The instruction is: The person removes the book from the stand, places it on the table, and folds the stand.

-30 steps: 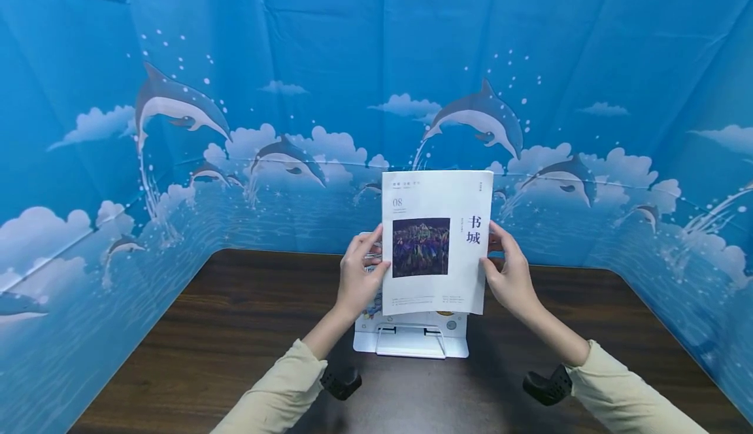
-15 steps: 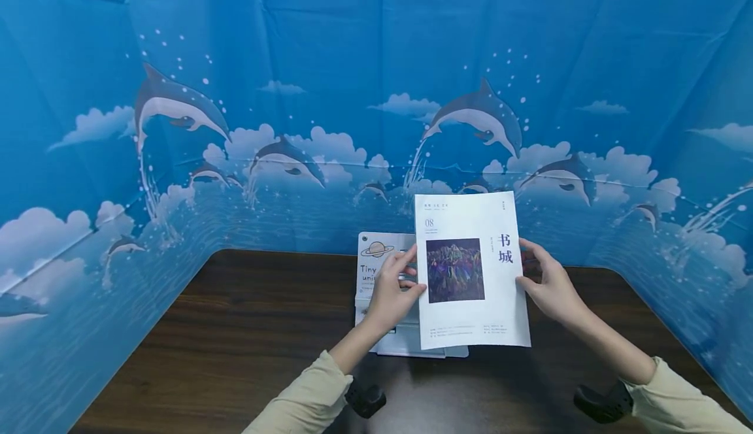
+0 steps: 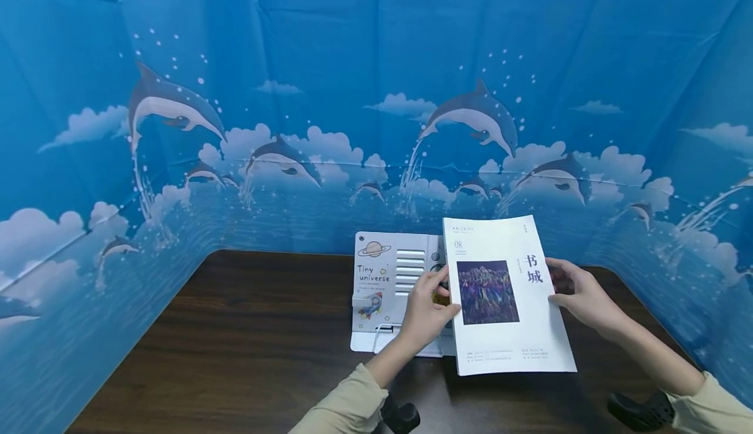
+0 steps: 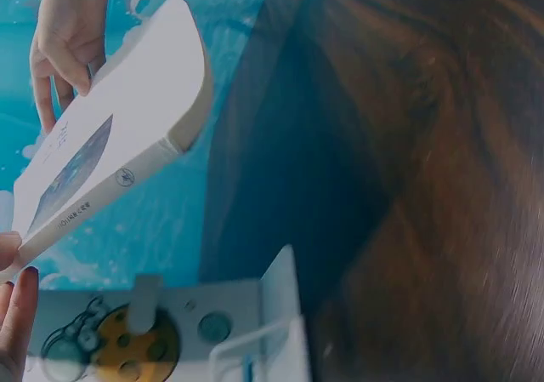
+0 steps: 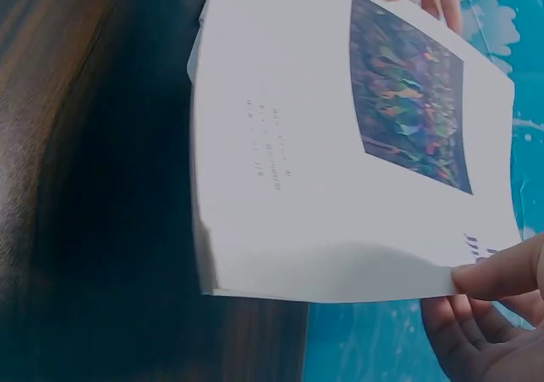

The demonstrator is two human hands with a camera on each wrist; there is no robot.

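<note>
A white paperback book [image 3: 494, 346] with a dark, colourful picture on its cover is held up by both hands, tilted above the table. My left hand [image 3: 426, 310] pinches its spine edge, thumb on the cover and fingers behind. On the opposite edge, my right hand [image 3: 585, 297] pinches the book the same way. The left wrist view shows the book's spine [image 4: 127, 178] and thickness. Behind and left of the book stands a white metal book stand [image 3: 376, 264] printed with a planet, a rocket and "Tiny universe". The book hides the stand's right part.
A dark wooden table [image 3: 235, 349] lies under everything. Blue cloth [image 3: 329, 94] printed with dolphins and clouds rises along its back and sides. The stand's wire page holder [image 3: 382, 336] sits at its front lip.
Both hands have carried the book right and lower, from in front of the stand to its right side. More of the stand's printed face shows now.
</note>
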